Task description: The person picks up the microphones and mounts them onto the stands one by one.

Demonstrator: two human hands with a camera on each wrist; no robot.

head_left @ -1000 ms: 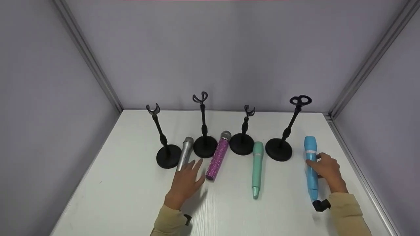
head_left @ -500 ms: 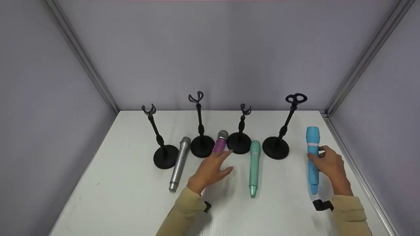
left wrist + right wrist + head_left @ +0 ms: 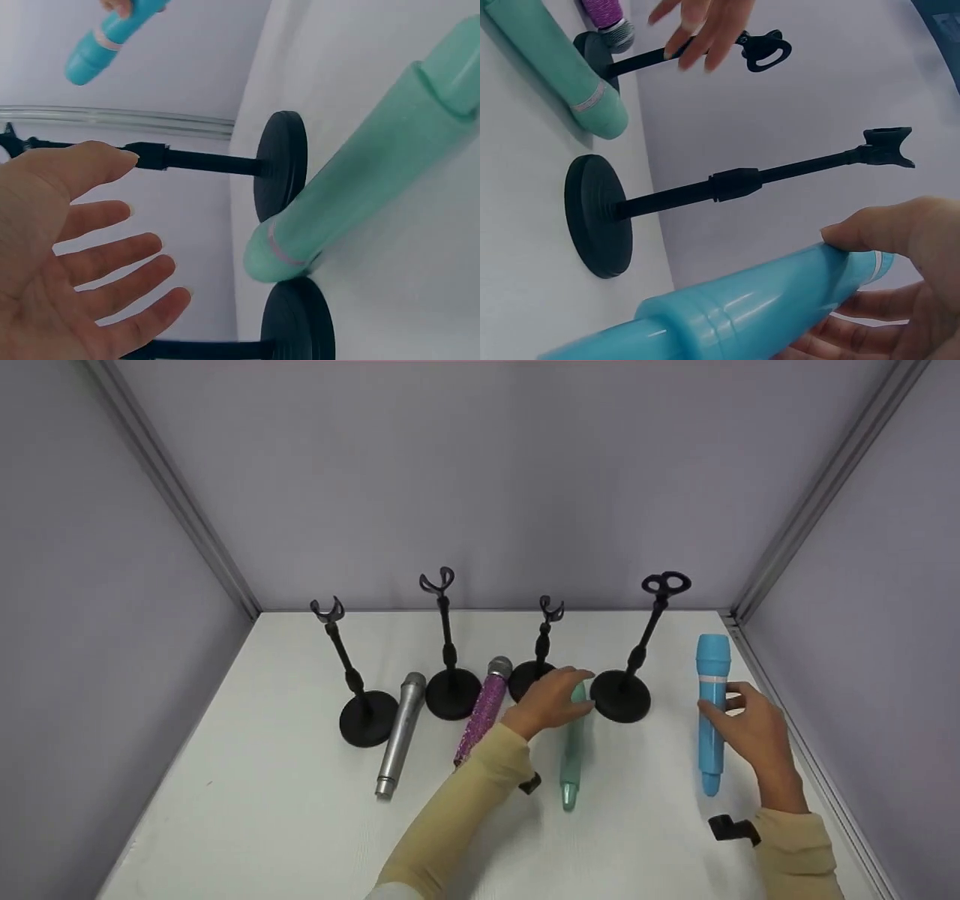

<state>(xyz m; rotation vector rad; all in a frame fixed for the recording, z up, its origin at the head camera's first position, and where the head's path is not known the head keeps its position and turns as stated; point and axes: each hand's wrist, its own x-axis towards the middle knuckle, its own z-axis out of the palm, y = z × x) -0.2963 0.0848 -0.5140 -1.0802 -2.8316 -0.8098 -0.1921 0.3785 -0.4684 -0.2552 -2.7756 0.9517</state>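
My right hand [image 3: 754, 727] grips a blue microphone [image 3: 711, 720] at the table's right side, thumb on one side and fingers on the other, its head pointing away from me. My left hand [image 3: 551, 697] reaches over the head of a green microphone [image 3: 572, 757], fingers spread and holding nothing. In the left wrist view that hand's straight fingers [image 3: 127, 244] show beside the green microphone [image 3: 367, 165], apart from it. The rightmost black microphone stand [image 3: 621, 694], with a ring-shaped clip, rises between my hands. Another black stand [image 3: 544, 641] is partly hidden behind my left hand.
A glittery purple microphone [image 3: 486, 709] lies partly under my left sleeve. Left of it lies a silver microphone [image 3: 401, 735]. Two more black stands [image 3: 367, 718] with open clips stand on the left of the white table [image 3: 262, 810]. Grey walls [image 3: 480, 487] close in the back and sides.
My left hand has moved right, from over the silver microphone, past the purple one, to the green one. The right hand has raised the blue microphone and moved it slightly away from me.
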